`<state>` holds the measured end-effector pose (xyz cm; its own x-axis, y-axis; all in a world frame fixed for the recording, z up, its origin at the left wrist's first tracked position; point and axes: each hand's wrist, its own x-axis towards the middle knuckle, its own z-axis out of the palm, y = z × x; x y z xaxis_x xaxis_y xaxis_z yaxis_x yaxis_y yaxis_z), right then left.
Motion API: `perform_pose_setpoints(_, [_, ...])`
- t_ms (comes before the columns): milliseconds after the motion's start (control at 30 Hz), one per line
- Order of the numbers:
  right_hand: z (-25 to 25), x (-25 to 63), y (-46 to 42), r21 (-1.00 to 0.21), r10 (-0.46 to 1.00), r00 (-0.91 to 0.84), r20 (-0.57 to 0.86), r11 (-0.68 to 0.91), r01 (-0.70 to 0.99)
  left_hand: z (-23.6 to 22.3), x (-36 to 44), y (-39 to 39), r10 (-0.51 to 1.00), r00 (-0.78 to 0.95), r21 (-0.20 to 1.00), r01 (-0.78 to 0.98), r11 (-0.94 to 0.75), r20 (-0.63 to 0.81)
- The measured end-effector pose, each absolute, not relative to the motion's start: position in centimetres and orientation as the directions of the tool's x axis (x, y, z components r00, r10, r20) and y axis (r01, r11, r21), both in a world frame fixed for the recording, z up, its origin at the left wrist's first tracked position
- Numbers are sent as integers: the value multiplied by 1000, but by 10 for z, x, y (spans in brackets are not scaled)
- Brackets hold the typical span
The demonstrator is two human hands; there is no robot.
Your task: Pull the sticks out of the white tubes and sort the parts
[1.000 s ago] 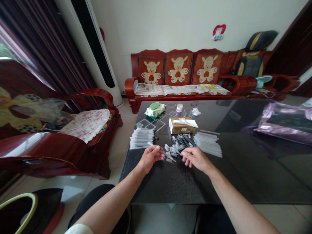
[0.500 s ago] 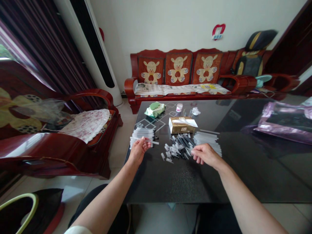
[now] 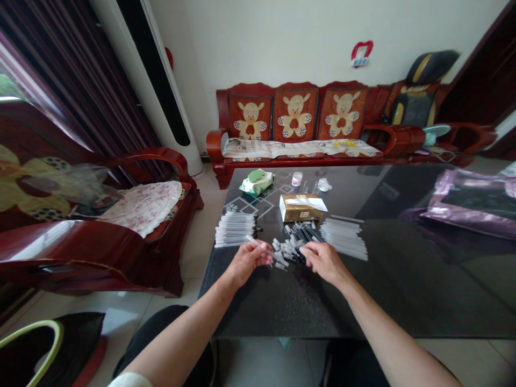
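Note:
My left hand (image 3: pixel 249 260) is closed around a thin clear pen barrel (image 3: pixel 260 246) that sticks out toward the upper left. My right hand (image 3: pixel 322 260) is pinched over the near edge of a loose heap of small caps and dark refills (image 3: pixel 293 243); what its fingers hold is too small to make out. A neat stack of finished white pens (image 3: pixel 234 229) lies left of the heap, and a row of clear barrels (image 3: pixel 345 237) lies to its right. All of this rests on a black glass table (image 3: pixel 306 306).
A brown cardboard box (image 3: pixel 301 207), a green wipes pack (image 3: pixel 256 181) and a small white cup (image 3: pixel 296 178) stand farther back. A purple plastic bag (image 3: pixel 471 203) lies at the right. A red wooden armchair (image 3: pixel 100 236) stands at the left, and a sofa (image 3: pixel 298 126) behind the table.
My left hand came back from the pen stack on the left to the heap, holding a clear barrel. My right hand slid left from the barrel row to the heap's near edge.

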<state>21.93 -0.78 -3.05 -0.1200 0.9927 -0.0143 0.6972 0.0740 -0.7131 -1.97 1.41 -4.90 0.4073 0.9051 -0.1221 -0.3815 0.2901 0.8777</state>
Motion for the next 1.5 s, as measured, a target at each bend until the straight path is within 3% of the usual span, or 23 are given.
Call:
perform_pose_setpoints(67, [-34, 200, -14, -877, 952, -273, -138, 11, 480, -49, -14, 8, 879, 467, 888, -357, 290, -99])
perform_pose_setpoints(167, [-40, 181, -21, -944, 891, -395, -223, -96, 315, -49, -10, 3, 853, 514, 899, -328, 289, -87])
perform_pose_setpoints(333, [-40, 188, -21, -946, 849, -434, -302, -211, 245, -42, -22, 15, 923, 381, 934, -309, 180, -52])
perform_pose_setpoints(433, [-37, 192, -20, -939, 807, -482, -341, -263, 223, -37, -28, 21, 943, 332, 977, -200, 81, -10])
perform_pose_setpoints(633, [-39, 177, -25, -918, 769, -508, -388, -373, 135, -39, -17, 8, 879, 472, 997, 1, -71, 62])
perform_pose_setpoints(700, [-40, 174, -25, -921, 774, -508, -378, -371, 120, -36, -15, 3, 863, 489, 963, 148, -227, 128])
perform_pose_setpoints(800, [-40, 173, -25, -927, 790, -491, -367, -354, 123, -28, -15, 1, 824, 502, 798, 367, -478, 263])
perform_pose_setpoints(900, [-38, 174, -24, -950, 835, -456, -308, -244, 195, -23, -17, 2, 788, 539, 660, 480, -578, 298])
perform_pose_setpoints(1000, [-33, 173, -26, -923, 902, -416, -115, 58, 381, -25, -16, 2, 777, 557, 601, 524, -603, 294])
perform_pose_setpoints(1100, [-27, 172, -28, -703, 924, -376, 69, 313, 639, -32, -15, 3, 792, 534, 595, 546, -590, 295])
perform_pose_setpoints(1167, [-24, 171, -30, -552, 925, -357, 128, 365, 749, -35, -14, 4, 807, 519, 607, 555, -569, 282])
perform_pose_setpoints(1233, [-24, 172, -30, -522, 925, -357, 131, 371, 768, -36, -14, 5, 813, 525, 621, 557, -552, 252])
perform_pose_setpoints(1300, [-26, 175, -28, -632, 922, -380, 69, 335, 698, -33, -16, 4, 805, 544, 620, 553, -557, 238])
perform_pose_setpoints(1400, [-32, 181, -27, -866, 893, -421, -157, 80, 493, -27, -19, 3, 777, 570, 580, 550, -602, 267])
perform_pose_setpoints(1500, [-35, 184, -26, -926, 828, -472, -301, -136, 351, -22, -21, 1, 754, 594, 542, 550, -636, 282])
